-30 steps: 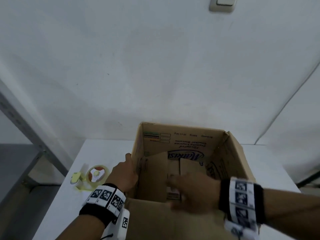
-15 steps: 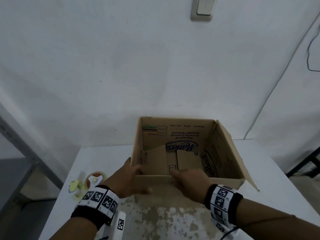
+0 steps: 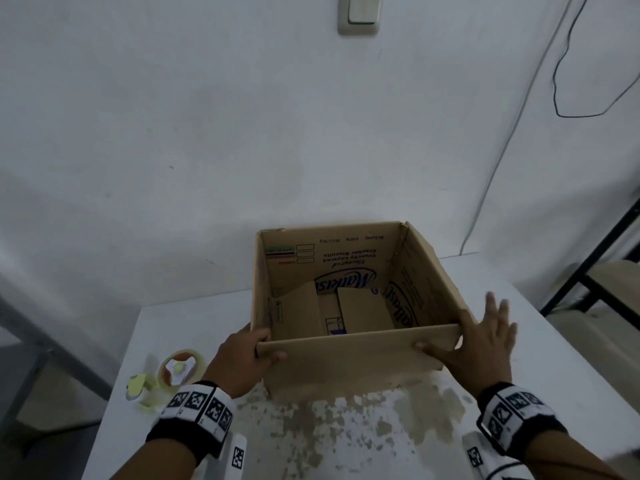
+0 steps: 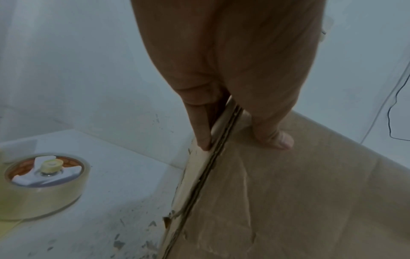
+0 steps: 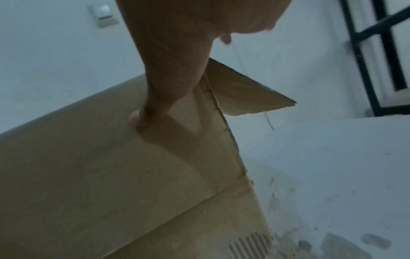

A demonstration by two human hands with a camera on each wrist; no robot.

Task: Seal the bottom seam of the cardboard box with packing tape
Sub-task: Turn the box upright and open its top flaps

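Cardboard box (image 3: pixel 349 368) sits open side up in the middle of the head view, on the white table (image 3: pixel 187 327), with its inner flaps (image 3: pixel 363 311) standing loose and partly folded inside. Printed lettering reads upside down on the far inner wall.

At the lower left of the frame, the left hand (image 3: pixel 242 358) grips the near left corner of the box: the thumb lies on the near wall while the fingers (image 4: pixel 200 129) curl round onto the left side, the corner edge pinched between them in the left wrist view.

At the right of the frame, the right hand (image 3: pixel 481 341) lies spread wide at the near right corner, thumb pressed flat on the near wall and straight fingers stretched along the right side; how firmly those fingers touch the wall I cannot tell, since they are blurred.

Left of the box, apart from it, a roll of clear packing tape (image 3: pixel 181 370) lies flat on the table in a pale yellow-green dispenser (image 3: pixel 138 386).

Worn, paint-chipped patches mark the tabletop just in front of the box. A light switch (image 3: pixel 360 13) is mounted on the white wall at the top of the frame.
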